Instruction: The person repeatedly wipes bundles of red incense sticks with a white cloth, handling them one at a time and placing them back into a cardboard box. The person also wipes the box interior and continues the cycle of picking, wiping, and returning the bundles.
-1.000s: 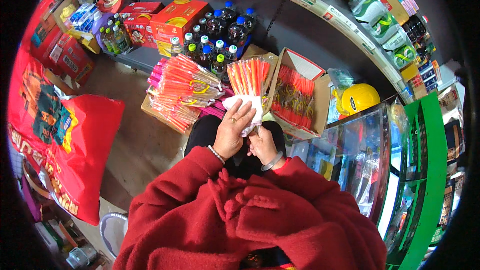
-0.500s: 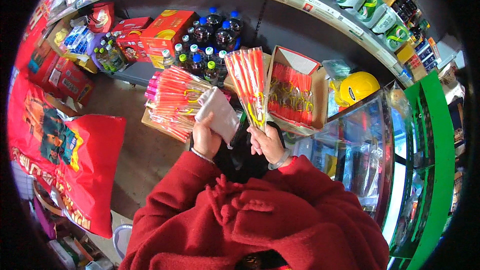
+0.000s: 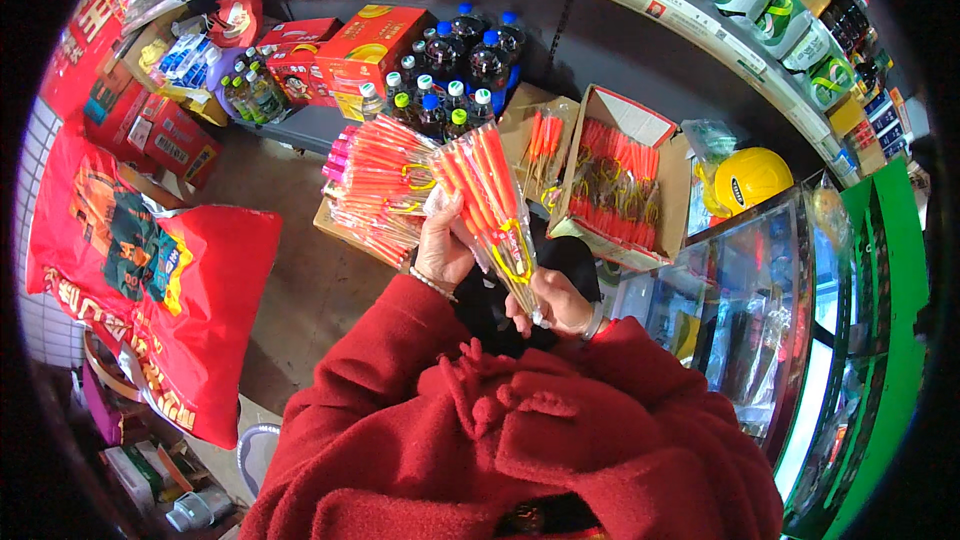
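My right hand grips the narrow lower end of a clear-wrapped pack of orange-red sticks with a yellow tie. The pack leans up and to the left. Against its left side is my left hand, closed on a pale cloth that is mostly hidden behind the pack. Just beyond my left hand lies a heap of similar stick packs on a cardboard box. An open carton to the right of my hands holds several more. A few further sticks lie between the heap and the carton.
Dark bottles with blue caps and red boxes stand on the low shelf behind. A yellow hard hat sits right of the carton, above a glass display case. At left stands a large red bag.
My left hand has brought the cloth right, against the stick pack. The pack now tilts left instead of standing nearly straight. The whole view has shifted slightly.
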`<state>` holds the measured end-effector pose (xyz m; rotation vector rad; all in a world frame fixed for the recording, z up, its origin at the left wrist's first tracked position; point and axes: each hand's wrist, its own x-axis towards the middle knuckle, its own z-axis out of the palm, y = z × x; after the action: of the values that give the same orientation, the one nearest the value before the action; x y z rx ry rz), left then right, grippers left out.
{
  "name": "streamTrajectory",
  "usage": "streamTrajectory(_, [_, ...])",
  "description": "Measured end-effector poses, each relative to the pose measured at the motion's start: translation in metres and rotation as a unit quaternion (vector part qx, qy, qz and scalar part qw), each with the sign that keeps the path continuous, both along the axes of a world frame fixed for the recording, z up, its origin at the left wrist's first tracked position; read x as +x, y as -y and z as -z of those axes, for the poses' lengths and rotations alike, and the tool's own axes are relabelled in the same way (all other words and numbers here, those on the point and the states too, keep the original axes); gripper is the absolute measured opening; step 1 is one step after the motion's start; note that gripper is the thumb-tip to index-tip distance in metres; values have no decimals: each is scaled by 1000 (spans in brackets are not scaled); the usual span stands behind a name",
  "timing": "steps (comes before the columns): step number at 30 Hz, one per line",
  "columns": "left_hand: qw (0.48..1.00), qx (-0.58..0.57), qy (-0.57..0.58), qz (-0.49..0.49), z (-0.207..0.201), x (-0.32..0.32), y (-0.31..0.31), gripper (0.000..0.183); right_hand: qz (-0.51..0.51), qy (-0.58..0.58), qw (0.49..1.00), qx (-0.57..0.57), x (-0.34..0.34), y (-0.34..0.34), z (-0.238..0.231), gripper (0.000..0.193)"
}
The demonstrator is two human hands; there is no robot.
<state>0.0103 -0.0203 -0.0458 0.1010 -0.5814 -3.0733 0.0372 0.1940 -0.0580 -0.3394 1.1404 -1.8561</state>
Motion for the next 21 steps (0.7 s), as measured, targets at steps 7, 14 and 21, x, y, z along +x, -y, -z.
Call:
streamTrajectory(7, [999,2,19,27,5,-2,-9,50,-61,141,984,-89,1,-5,13,87])
streamTrajectory(14, [998,-57,1,-11,21,-6,-11,51,46,-31,992,111,-4,-4,18,36])
streamTrajectory(21, [986,-133,96,7,49,-5,-18,50,55,-90,977,186,4,-17,30,34])
